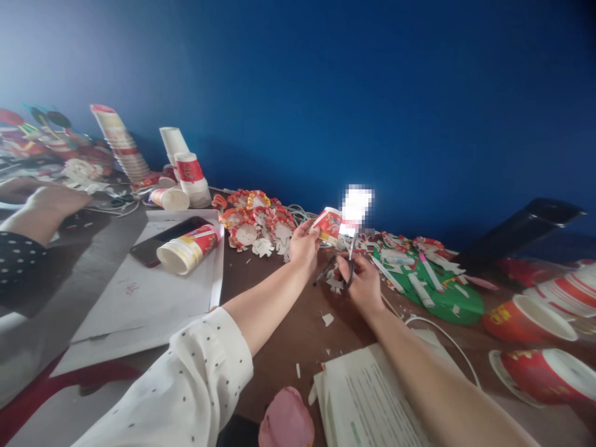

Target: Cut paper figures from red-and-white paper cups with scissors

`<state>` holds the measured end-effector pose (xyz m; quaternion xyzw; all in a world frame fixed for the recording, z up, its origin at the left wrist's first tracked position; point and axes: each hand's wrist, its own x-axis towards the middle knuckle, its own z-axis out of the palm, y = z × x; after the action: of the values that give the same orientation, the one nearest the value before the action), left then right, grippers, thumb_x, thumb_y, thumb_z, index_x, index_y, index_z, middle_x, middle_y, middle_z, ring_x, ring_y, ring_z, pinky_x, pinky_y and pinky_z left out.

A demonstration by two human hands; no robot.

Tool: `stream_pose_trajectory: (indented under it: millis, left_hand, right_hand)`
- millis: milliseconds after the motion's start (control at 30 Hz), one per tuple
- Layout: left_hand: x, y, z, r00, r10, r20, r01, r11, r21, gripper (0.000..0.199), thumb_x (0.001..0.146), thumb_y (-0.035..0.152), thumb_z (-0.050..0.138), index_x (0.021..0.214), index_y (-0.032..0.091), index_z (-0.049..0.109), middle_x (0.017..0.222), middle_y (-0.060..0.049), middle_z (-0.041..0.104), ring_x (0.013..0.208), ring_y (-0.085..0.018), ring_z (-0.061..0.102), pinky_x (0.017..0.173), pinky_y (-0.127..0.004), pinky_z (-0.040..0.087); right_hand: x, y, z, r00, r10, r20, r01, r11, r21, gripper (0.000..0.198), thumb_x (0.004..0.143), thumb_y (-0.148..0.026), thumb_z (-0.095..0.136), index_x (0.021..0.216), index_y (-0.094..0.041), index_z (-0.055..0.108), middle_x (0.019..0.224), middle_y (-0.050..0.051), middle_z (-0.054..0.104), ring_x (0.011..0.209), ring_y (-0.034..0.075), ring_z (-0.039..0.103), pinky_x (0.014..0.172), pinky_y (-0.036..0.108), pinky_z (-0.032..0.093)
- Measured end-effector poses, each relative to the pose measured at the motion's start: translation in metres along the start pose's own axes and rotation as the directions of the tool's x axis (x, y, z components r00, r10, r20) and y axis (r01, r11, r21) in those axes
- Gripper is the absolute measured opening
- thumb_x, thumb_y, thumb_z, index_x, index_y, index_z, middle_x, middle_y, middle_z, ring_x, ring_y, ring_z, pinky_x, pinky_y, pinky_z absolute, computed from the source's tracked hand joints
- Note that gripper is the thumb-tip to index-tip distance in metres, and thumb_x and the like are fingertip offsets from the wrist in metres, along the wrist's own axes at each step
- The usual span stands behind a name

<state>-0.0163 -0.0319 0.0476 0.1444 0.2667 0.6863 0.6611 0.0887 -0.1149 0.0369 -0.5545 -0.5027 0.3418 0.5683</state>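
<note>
My left hand [305, 249] is closed on a red and white paper cup [328, 225], lifted above the brown table [274, 338]. In my right hand [365, 284] is a pair of scissors [350, 268] with dark handles, the blades pointing up beside the cup. Whether the blades touch the cup I cannot tell, since a bright pixelated patch covers that spot. White paper scraps [334, 282] lie beneath my hands. Just left of my left hand is a heap of cut red and white cup pieces [261, 220].
Stacked paper cups [121, 146] lean by the blue wall. A phone [151, 245] and more cups [189, 249] lie on white sheets. Markers [421, 290] rest on a green disc [460, 304]. Paper bowls [528, 318] stand right. Another person's hand [56, 202] is at far left.
</note>
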Motion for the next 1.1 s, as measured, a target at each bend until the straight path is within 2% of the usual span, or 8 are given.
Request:
stream_pose_trajectory:
  millis: [133, 233, 367, 533, 700, 900, 1100]
  left_hand:
    - [-0.010, -0.004, 0.004, 0.998, -0.055, 0.036, 0.055, 0.998, -0.004, 0.025, 0.077, 0.003, 0.064, 0.099, 0.013, 0.061, 0.085, -0.003, 0.068, 0.070, -0.009, 0.065, 0.078, -0.024, 0.051]
    - [-0.016, -0.009, 0.004, 0.989, -0.109, 0.104, 0.107, 0.994, 0.026, 0.026, 0.074, 0.006, 0.067, 0.099, 0.013, 0.061, 0.085, -0.004, 0.069, 0.069, -0.011, 0.065, 0.076, -0.026, 0.052]
    - [-0.018, -0.012, 0.002, 0.965, -0.178, 0.192, 0.149, 0.976, 0.157, 0.027, 0.074, 0.011, 0.071, 0.099, 0.013, 0.062, 0.084, -0.005, 0.070, 0.069, -0.013, 0.066, 0.071, -0.027, 0.053]
    - [-0.017, -0.009, 0.003, 0.946, -0.198, 0.257, 0.118, 0.947, 0.298, 0.016, 0.077, 0.016, 0.071, 0.090, 0.013, 0.064, 0.080, -0.004, 0.070, 0.070, -0.012, 0.066, 0.072, -0.025, 0.055]
    - [-0.014, -0.008, 0.001, 0.924, -0.264, 0.278, 0.127, 0.894, 0.429, 0.016, 0.073, 0.020, 0.076, 0.080, 0.012, 0.064, 0.077, -0.005, 0.068, 0.069, -0.012, 0.066, 0.067, -0.024, 0.055]
    - [-0.009, -0.009, -0.003, 0.907, -0.283, 0.311, 0.072, 0.834, 0.548, 0.012, 0.071, 0.014, 0.075, 0.080, 0.013, 0.067, 0.076, -0.002, 0.068, 0.063, -0.008, 0.063, 0.060, -0.020, 0.052]
    - [-0.009, -0.014, -0.004, 0.912, -0.258, 0.319, 0.062, 0.856, 0.514, 0.026, 0.070, 0.010, 0.074, 0.094, 0.013, 0.067, 0.073, -0.002, 0.067, 0.062, -0.009, 0.063, 0.065, -0.022, 0.053]
  right_hand:
    - [0.008, 0.001, -0.001, 0.995, 0.043, -0.088, -0.039, 0.998, 0.045, 0.049, 0.065, -0.053, 0.077, 0.093, -0.015, 0.067, 0.063, 0.001, 0.066, 0.057, 0.015, 0.059, 0.058, 0.029, 0.050]
    - [0.014, 0.002, -0.003, 0.992, 0.041, -0.115, -0.029, 0.994, 0.108, 0.044, 0.064, -0.050, 0.078, 0.089, -0.016, 0.067, 0.070, 0.002, 0.069, 0.062, 0.016, 0.063, 0.063, 0.030, 0.051]
    - [0.020, 0.004, -0.008, 0.980, 0.024, -0.199, 0.004, 0.990, 0.139, 0.034, 0.068, -0.045, 0.075, 0.086, -0.017, 0.066, 0.069, 0.000, 0.068, 0.061, 0.015, 0.062, 0.060, 0.028, 0.049]
    - [0.030, 0.007, -0.017, 0.955, 0.043, -0.294, 0.023, 0.976, 0.215, 0.034, 0.066, -0.038, 0.075, 0.094, -0.019, 0.066, 0.067, -0.003, 0.064, 0.059, 0.013, 0.059, 0.057, 0.025, 0.046]
    - [0.038, 0.005, -0.025, 0.924, -0.027, -0.381, 0.079, 0.990, 0.120, 0.032, 0.068, -0.034, 0.072, 0.095, -0.019, 0.067, 0.073, -0.001, 0.066, 0.064, 0.014, 0.060, 0.062, 0.027, 0.048]
    - [0.044, 0.007, -0.034, 0.907, -0.092, -0.410, 0.107, 0.994, 0.013, 0.033, 0.071, -0.034, 0.069, 0.099, -0.017, 0.069, 0.074, 0.000, 0.064, 0.064, 0.013, 0.056, 0.062, 0.027, 0.045]
    - [0.039, 0.006, -0.029, 0.928, -0.055, -0.369, 0.078, 0.996, 0.047, 0.043, 0.070, -0.038, 0.072, 0.107, -0.016, 0.065, 0.079, 0.001, 0.065, 0.065, 0.014, 0.057, 0.060, 0.027, 0.046]
